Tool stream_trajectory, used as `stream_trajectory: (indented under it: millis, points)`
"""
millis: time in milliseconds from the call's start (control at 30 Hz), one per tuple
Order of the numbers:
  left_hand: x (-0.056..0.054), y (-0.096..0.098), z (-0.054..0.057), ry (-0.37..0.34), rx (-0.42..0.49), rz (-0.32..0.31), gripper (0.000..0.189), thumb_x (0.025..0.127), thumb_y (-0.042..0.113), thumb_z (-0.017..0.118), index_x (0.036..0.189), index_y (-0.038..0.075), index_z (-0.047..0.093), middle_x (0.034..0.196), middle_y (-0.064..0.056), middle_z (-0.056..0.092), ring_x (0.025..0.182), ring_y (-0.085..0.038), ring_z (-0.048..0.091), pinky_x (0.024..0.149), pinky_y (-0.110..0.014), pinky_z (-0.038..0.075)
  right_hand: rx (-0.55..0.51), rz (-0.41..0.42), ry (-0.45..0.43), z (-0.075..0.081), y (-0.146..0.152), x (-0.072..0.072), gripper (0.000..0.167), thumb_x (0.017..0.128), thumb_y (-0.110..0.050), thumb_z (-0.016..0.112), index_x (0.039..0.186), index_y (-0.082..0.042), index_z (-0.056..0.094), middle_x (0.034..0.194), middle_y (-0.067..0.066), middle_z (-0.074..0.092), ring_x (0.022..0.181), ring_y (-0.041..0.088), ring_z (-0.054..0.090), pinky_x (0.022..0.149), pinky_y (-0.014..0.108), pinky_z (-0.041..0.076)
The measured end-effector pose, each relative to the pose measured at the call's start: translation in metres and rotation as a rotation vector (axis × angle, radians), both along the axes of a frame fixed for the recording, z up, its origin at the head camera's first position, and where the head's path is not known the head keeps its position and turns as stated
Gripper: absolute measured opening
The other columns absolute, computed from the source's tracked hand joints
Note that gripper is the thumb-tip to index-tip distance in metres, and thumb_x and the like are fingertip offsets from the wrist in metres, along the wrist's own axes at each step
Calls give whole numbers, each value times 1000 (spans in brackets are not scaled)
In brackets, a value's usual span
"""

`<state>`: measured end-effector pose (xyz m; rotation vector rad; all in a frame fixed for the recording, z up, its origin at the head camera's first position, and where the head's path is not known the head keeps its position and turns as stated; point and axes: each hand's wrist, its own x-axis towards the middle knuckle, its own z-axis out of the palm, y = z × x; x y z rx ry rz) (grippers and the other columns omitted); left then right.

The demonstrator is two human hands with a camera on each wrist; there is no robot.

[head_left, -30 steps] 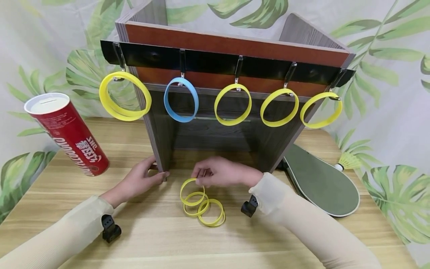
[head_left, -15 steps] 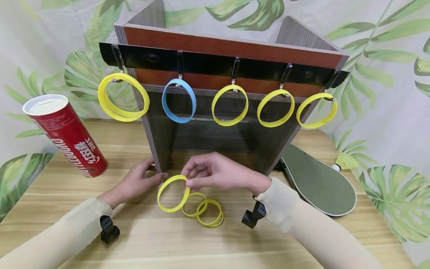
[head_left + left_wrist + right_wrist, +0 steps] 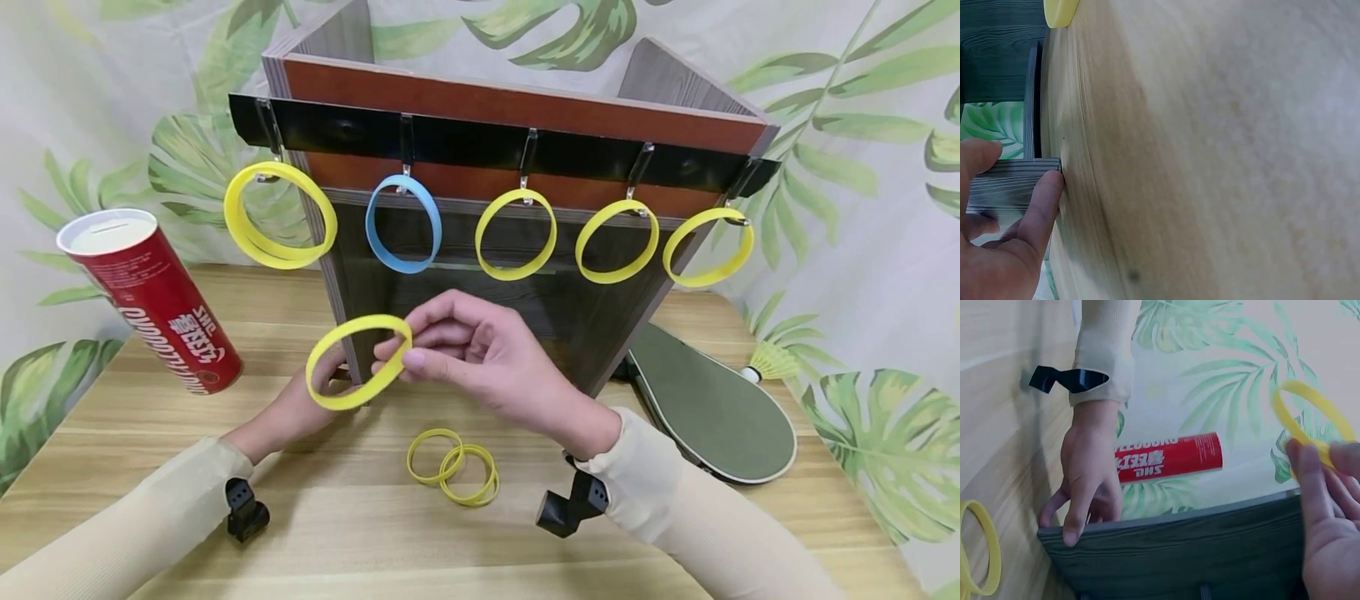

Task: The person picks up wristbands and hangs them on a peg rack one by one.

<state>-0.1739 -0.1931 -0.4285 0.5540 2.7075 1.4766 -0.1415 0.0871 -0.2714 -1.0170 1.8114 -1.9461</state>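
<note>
My right hand (image 3: pixel 495 354) pinches a yellow ring band (image 3: pixel 384 379) between thumb and fingers, holding it above the table in front of the cabinet's left side. My left hand (image 3: pixel 288 417), partly behind that ring in the head view, grips the low front edge of the grey wooden side panel (image 3: pixel 1007 184), thumb on one face and fingers on the other. Two yellow rings (image 3: pixel 468 502) lie overlapping on the table. From hooks on a black strip (image 3: pixel 465 140) hang a blue ring (image 3: pixel 405 267) and several yellow rings (image 3: pixel 515 274); the leftmost hook's yellow loop looks doubled.
A red canister (image 3: pixel 161 308) with a white lid stands left of the wooden cabinet (image 3: pixel 525 96). To the right lie a green racket case (image 3: pixel 716 408) and a yellow shuttlecock (image 3: pixel 772 362). Leaf-patterned cloth (image 3: pixel 847 208) hangs behind the wooden table (image 3: pixel 337 533).
My right hand has lifted one yellow ring off the pile, raising it up and leftward. Two rings stay on the table. My left hand keeps its grip on the panel.
</note>
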Motion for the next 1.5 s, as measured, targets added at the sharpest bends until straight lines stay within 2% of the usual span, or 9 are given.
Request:
stream_trajectory:
  millis: [200,300,467,700,900,1000,1233,1500]
  points:
    - [-1,1,2,-52,-67,19,53,101,16,68,148,1,50,136,-22,67,124,-35,64,105,-54,52,-147,-146,2,11,-2,3,20,99,9,61,119,10,57,123,36,69,111,15,77,92,37,63]
    - [-2,1,3,-47,-77,8,55,102,17,68,150,-1,48,139,-25,65,124,-40,64,104,-59,52,-182,-203,15,15,-4,2,19,100,8,61,118,8,57,125,35,70,113,17,76,94,39,62]
    - [-1,1,3,-37,-56,-1,56,101,14,68,151,0,47,141,-24,63,122,-38,65,101,-55,54,-243,-247,21,20,-8,2,17,101,9,59,117,5,56,127,37,67,114,15,75,98,40,60]
    - [0,1,3,-17,-52,-3,54,100,12,69,149,-1,49,138,-25,65,120,-38,67,95,-48,57,-300,-296,-14,29,-13,3,18,101,10,57,115,-2,57,130,36,66,115,15,75,101,38,59]
    - [0,0,3,-21,-44,-6,55,100,11,69,150,-1,48,138,-26,65,119,-38,67,89,-31,57,-313,-317,-19,30,-14,1,18,101,10,57,118,2,56,130,35,67,114,19,76,99,39,59]
    - [0,-1,2,-25,-34,-11,57,100,10,69,151,-1,47,140,-27,63,120,-39,67,88,-27,56,-321,-329,-24,31,-16,1,18,101,10,57,118,3,54,131,36,66,112,21,77,99,39,59]
    - [0,0,2,-23,-17,-19,54,100,9,69,149,-2,48,136,-27,65,119,-40,67,85,-27,58,-330,-361,-38,30,-17,-3,15,100,10,58,111,1,55,127,37,68,110,22,77,97,39,60]
    - [0,0,2,-15,-14,-22,54,100,9,68,149,-2,48,134,-26,66,118,-38,67,84,-25,58,-273,-373,-59,25,-17,-4,13,101,7,61,111,1,56,124,38,68,108,29,78,97,41,60]
